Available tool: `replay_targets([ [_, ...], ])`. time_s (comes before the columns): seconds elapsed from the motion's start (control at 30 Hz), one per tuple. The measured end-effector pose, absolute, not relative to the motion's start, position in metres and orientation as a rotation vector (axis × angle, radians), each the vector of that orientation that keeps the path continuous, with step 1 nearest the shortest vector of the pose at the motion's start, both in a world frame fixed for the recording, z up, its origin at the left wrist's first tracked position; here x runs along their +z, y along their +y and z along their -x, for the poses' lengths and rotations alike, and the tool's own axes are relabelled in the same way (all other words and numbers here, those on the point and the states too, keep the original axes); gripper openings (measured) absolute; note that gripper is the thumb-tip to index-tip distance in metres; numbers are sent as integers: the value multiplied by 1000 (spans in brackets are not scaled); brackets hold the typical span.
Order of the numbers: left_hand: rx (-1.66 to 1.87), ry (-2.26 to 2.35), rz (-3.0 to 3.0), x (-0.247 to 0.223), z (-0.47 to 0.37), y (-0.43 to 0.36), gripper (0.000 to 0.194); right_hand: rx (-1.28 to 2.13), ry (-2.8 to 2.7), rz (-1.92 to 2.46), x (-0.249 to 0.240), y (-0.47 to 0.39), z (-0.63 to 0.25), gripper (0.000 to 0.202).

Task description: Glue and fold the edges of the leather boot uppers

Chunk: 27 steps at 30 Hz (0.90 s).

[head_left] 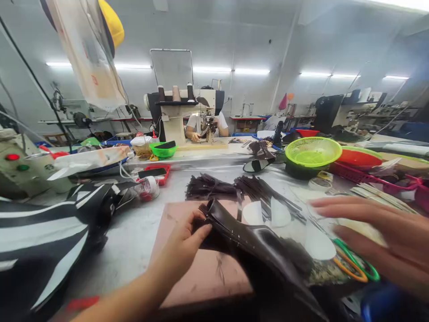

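My left hand (187,239) is closed on the far end of a dark brown leather piece (248,235), thumb on top. The piece is curled and glossy, and its near end drops out of sight at the bottom edge. Beneath it lies a pink board (201,277). On the right, my right hand (372,228) hovers, blurred, with fingers stretched out and apart and nothing visible in them. Near its fingertips are scissors (355,264) with green and orange handles. White rounded pieces (280,213) and bundles of dark strips (212,187) lie beyond the leather.
A yellow-green basket (313,152) stands at the back right. On the left are black-and-white striped material (43,237) and a red tray (164,175) holding a phone. Across the table, a person (197,127) sits behind a sewing machine (177,114).
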State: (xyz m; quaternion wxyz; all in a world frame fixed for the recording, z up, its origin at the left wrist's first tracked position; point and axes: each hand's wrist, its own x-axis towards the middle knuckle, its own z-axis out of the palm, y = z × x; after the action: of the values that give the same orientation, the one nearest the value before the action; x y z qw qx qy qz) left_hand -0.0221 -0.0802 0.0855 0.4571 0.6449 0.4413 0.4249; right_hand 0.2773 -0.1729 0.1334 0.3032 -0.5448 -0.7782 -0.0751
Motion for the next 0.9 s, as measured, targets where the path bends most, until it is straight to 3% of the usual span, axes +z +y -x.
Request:
replay_targets([
  [0.1, 1226, 1113, -1286, 50, 19, -124, 24, 133, -2456, 1211, 141, -155, -212, 18],
  [0.17, 1302, 1054, -1062, 36, 19, -144, 26, 190, -2681, 1232, 131, -145, -176, 27],
  [0.33, 1031, 938, -684, 12, 31, -163, 40, 156, -3041, 1136, 71, -143, -146, 28],
  [0.53, 979, 909, -813, -26, 33, -154, 43, 9, -3009, 1048, 21, -164, -155, 53],
  [0.67, 1030, 1053, -1120, -29, 22, -141, 28, -129, -2903, 1292, 25, -160, -153, 37],
  [0.8, 886, 1267, -1461, -20, 29, -120, 11, 270, -2890, 1568, 29, -137, -156, 36],
  [0.9, 800, 1289, -1813, -13, 42, -109, 14, 510, -2910, 1548, 28, -126, -161, 36],
])
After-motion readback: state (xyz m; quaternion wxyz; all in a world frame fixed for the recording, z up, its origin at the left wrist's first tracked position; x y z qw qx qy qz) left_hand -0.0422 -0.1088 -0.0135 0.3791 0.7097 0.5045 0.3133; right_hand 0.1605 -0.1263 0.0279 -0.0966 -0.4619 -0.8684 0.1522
